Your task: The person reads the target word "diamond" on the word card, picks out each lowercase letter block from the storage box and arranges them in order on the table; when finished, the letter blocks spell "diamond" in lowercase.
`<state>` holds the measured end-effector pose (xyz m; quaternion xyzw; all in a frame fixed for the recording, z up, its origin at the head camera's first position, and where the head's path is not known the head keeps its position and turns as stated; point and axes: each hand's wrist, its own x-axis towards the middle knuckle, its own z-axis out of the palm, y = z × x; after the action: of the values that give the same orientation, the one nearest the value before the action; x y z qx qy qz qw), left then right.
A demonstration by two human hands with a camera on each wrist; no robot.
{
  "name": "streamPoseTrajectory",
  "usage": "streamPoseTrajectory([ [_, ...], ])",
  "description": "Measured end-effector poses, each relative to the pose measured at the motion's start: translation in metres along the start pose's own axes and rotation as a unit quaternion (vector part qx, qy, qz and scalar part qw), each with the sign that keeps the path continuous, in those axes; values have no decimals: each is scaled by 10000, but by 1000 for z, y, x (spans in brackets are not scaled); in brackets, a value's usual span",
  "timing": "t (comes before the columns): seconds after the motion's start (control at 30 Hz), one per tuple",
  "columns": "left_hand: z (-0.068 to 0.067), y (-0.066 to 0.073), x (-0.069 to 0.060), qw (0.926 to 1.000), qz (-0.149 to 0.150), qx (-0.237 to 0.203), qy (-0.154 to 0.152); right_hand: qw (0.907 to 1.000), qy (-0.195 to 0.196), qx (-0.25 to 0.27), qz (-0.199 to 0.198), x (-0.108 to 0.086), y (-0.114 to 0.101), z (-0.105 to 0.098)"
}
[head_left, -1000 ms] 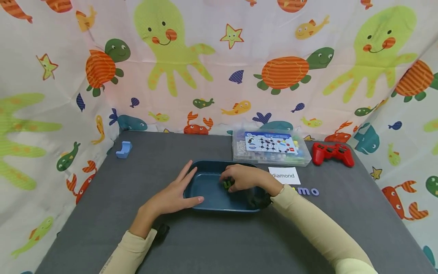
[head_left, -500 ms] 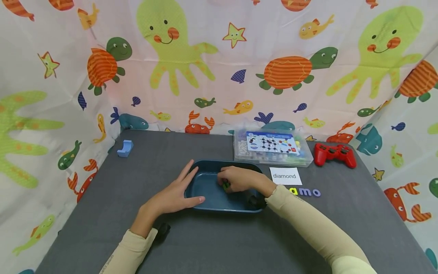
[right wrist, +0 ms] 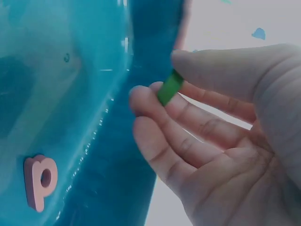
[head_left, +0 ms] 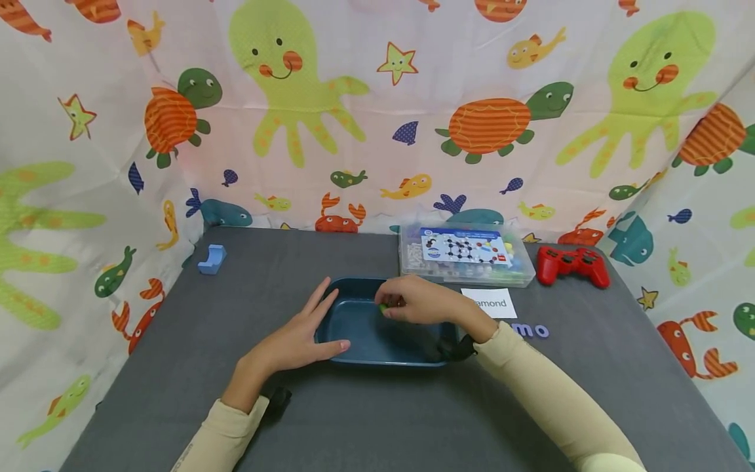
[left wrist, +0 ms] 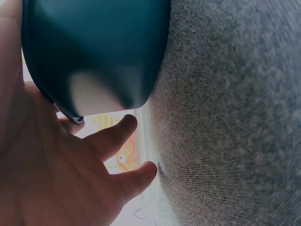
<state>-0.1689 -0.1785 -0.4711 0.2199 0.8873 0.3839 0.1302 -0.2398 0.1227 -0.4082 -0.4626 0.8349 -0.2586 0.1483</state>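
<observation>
My left hand (head_left: 289,341) rests against the left end of a dark blue tray (head_left: 366,334), fingers spread and straight; in the left wrist view they lie along the tray's outer wall. Over the tray, my right hand (head_left: 426,301) pinches a small green foam-like letter (right wrist: 170,88) between thumb and fingertips. Only its edge shows, so which letter it is cannot be read now. The right wrist view has a pink letter (right wrist: 40,181), shaped like a p or d, on the tray floor; the hand hides it from the head view.
Right of the tray, purple letters m and o (head_left: 541,331) lie below a word card (head_left: 498,303), partly covered by my right arm. Behind are a clear plastic case (head_left: 472,272) and a red game controller (head_left: 572,265). A blue block (head_left: 212,259) sits back left.
My right hand has risen a little from the tray floor with the green letter, and its forearm now covers the yellow a and part of the card. The left hand has stayed put.
</observation>
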Motion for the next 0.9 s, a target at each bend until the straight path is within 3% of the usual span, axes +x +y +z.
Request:
streamPoseTrajectory([
  [0.23,1,-2,-1,10000,-7,-9,-2,9961,520,689,155,-24,-2,-7],
  [0.47,1,-2,-2,10000,-2,-13,-12,9885,1333,635,333,-48,6,-13],
  [0.63,1,-2,-2,10000,-26,-5,-4,9689,1634,1525,1067,-68,8,-18],
  [0.9,0,1,-1,10000,-30,-33,-36,9436,2329,2027,1192,-101,24,-17],
])
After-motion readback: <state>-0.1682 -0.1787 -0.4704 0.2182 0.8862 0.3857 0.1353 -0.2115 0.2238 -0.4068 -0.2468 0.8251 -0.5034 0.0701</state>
